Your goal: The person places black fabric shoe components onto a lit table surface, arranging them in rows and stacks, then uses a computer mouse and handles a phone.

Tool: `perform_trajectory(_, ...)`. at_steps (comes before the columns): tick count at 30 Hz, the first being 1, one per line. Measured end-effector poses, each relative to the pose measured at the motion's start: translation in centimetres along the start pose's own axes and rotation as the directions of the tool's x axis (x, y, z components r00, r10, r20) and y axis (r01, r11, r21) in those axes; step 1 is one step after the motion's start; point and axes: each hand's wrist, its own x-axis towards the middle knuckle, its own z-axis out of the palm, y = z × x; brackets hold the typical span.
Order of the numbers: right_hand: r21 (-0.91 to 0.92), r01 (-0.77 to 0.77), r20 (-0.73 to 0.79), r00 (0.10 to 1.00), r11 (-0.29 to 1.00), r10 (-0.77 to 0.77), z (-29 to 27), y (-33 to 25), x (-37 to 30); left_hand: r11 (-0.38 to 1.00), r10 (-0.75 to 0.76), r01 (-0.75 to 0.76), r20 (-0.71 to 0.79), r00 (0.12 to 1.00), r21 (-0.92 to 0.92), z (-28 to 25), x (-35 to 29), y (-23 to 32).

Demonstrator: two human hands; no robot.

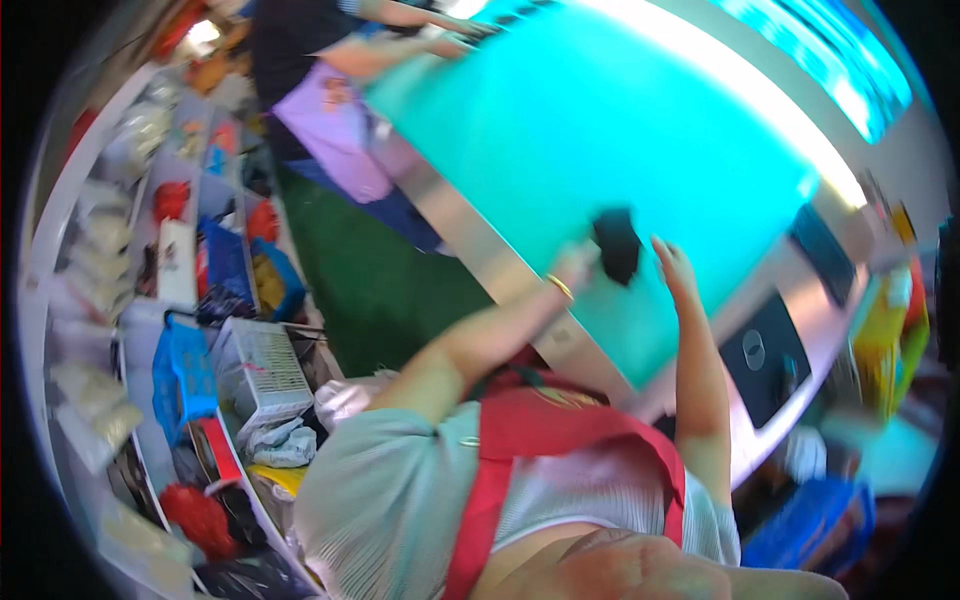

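Note:
My left hand [573, 266], with a gold bangle on the wrist, is at the left edge of a small dark flat piece [618, 245] over the turquoise work surface [540, 140]. Its fingers are closed on that edge, smeared by motion. What the piece is, I cannot make out. To the right of it, apart from the piece, my right hand [676, 270] is raised with fingers stretched out, holding nothing.
A co-worker in a purple apron [335, 130] stands at the far left, hands [455, 38] by a row of dark pieces. A black flat device [765, 358] lies on the right ledge. Shelves with bags and a white basket [262, 370] line the left.

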Motion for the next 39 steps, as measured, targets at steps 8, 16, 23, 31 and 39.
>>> perform_trajectory(8,-0.012,-0.124,0.126,0.984,0.992,0.124,6.9,-5.4,0.7,0.530,-0.379,0.678,0.573,0.727,-0.509,-1.9,0.8,1.0)
perform_trajectory(16,-0.693,0.179,-0.096,0.937,0.698,-0.335,15.5,-19.7,4.3,0.437,0.613,-0.768,0.470,0.635,0.469,-23.5,10.4,9.0)
perform_trajectory(23,-0.303,0.272,-0.051,0.952,0.913,-0.300,17.3,-15.7,6.3,0.500,0.278,-0.757,0.750,0.601,0.421,-23.8,14.7,2.6)
perform_trajectory(31,0.540,0.281,-0.391,0.918,0.793,-0.059,20.1,-13.5,8.0,0.411,0.378,-0.768,0.675,0.634,0.491,-23.3,15.4,5.5)
perform_trajectory(39,-0.617,0.169,-0.294,0.856,0.768,-0.425,18.4,-16.2,6.7,0.202,0.272,-0.855,0.811,0.518,0.478,-20.9,17.3,6.2)
